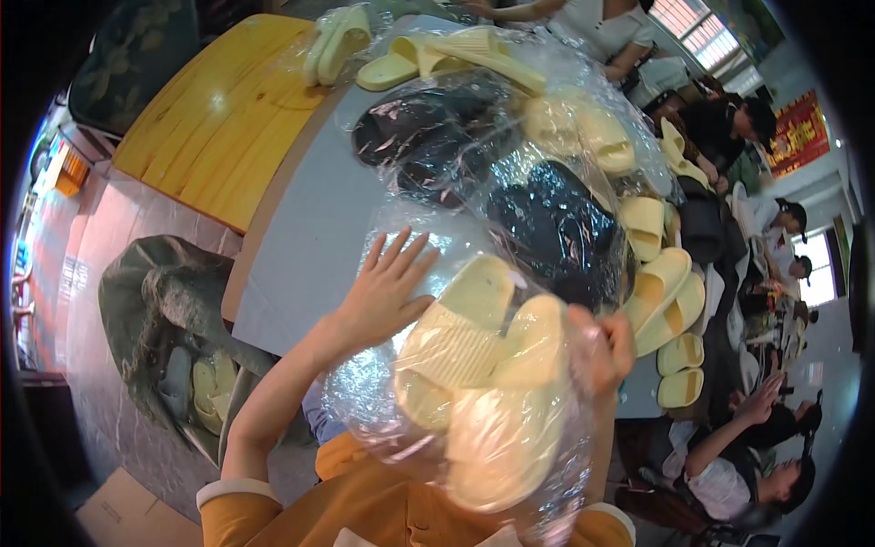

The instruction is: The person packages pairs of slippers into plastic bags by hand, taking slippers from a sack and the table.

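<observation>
In front of me lies a pair of pale yellow slippers [506, 410] inside a clear plastic bag [369, 387]. My left hand [392, 283] is open, its fingers spread over the bag's far left part beside the slippers. At the bag's right edge, my right hand [606, 346] is closed on the plastic, somewhat blurred by motion. Just beyond it are black slippers [561, 219] wrapped in clear plastic. To the right of that hand, unwrapped yellow slippers [661, 296] sit along the table edge.
The grey table [305, 232] also bears bagged dark slippers [428, 137] and more yellow slippers [437, 59]. A yellow wooden table [214, 114] adjoins on the left. Below it stands an open green sack [146, 292] with slippers inside. Several people work along the right and far sides.
</observation>
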### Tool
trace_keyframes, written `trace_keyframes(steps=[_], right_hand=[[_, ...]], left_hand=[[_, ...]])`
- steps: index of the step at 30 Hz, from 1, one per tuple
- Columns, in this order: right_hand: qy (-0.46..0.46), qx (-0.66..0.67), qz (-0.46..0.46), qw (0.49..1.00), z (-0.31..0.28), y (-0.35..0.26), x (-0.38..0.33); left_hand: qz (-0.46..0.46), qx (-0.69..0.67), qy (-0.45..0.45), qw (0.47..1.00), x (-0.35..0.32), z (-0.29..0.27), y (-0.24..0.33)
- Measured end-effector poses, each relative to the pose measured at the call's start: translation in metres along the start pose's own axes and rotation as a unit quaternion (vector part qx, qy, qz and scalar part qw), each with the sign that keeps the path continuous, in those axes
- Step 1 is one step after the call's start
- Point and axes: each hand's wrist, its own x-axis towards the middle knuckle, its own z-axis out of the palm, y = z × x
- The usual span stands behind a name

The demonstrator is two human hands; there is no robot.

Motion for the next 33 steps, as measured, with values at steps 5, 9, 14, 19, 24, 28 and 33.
trace_keyframes(steps=[5, 9, 14, 19, 24, 28, 33], right_hand=[[0.145, 0.027, 0.172, 0.974, 0.018, 0.030, 0.011], [0.169, 0.139, 0.286, 0.933, 0.002, 0.025, 0.042], [0.151, 0.017, 0.053, 0.987, -0.002, 0.018, 0.094], [0.127, -0.126, -0.072, 0.981, -0.015, -0.007, 0.124], [-0.018, -0.102, -0.208, 0.973, -0.036, -0.045, 0.069], [-0.130, -0.079, -0.211, 0.966, -0.051, -0.066, 0.012], [-0.328, 0.143, -0.009, 0.934, -0.037, -0.059, -0.038]], left_hand=[[0.035, -0.105, 0.020, 0.994, 0.003, -0.002, -0.012], [0.064, -0.086, 0.053, 0.993, -0.002, 0.001, -0.024], [-0.017, -0.256, 0.068, 0.964, -0.017, -0.034, -0.012], [-0.211, -0.846, 0.052, 0.486, -0.027, -0.063, 0.013], [-0.158, -0.818, 0.059, 0.550, -0.027, -0.064, 0.007], [-0.201, -0.746, 0.081, 0.630, -0.008, -0.064, -0.002], [-0.129, -0.402, 0.113, 0.899, -0.007, -0.032, -0.014]])
